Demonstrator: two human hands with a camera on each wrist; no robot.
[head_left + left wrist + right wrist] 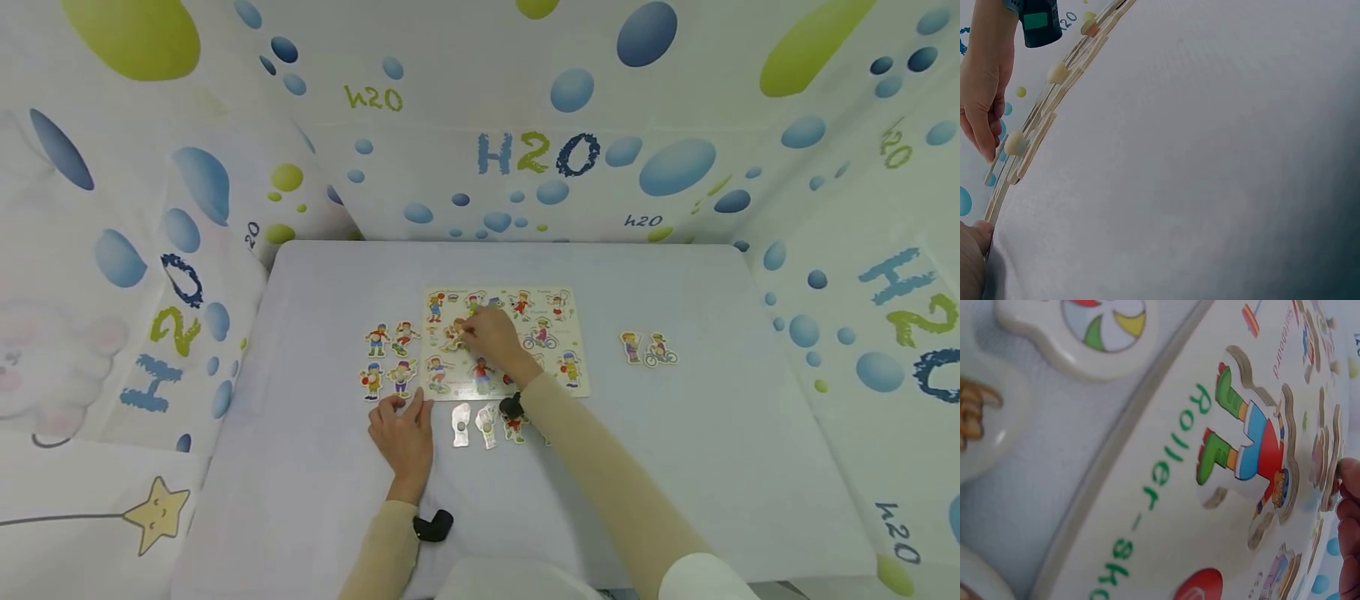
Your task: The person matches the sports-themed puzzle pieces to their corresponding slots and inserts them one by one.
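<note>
My right hand [495, 337] is over the left half of a wooden sports puzzle board [582, 367], pinching a puzzle piece [454, 333] between thumb and fingertips. Seen edge-on in the left wrist view, that piece [996, 161] looks thin and tilted against the board. In the right wrist view, the right hand's fingers [1349, 519] appear at the right edge, beyond the roller-skating recess [1266, 450]. My left hand [405, 437] touches the board's lower left corner, fingers extended. Its thumb [980, 232] meets the board's edge in the left wrist view.
Several child-figure pieces [402, 377] with knobs lie left of the board. Below it are two pale, shiny pieces [461, 425] and a coloured piece [513, 428], with another partly hidden by the right forearm. Two pieces, one a cyclist [660, 350], lie at the right on the white table [712, 467].
</note>
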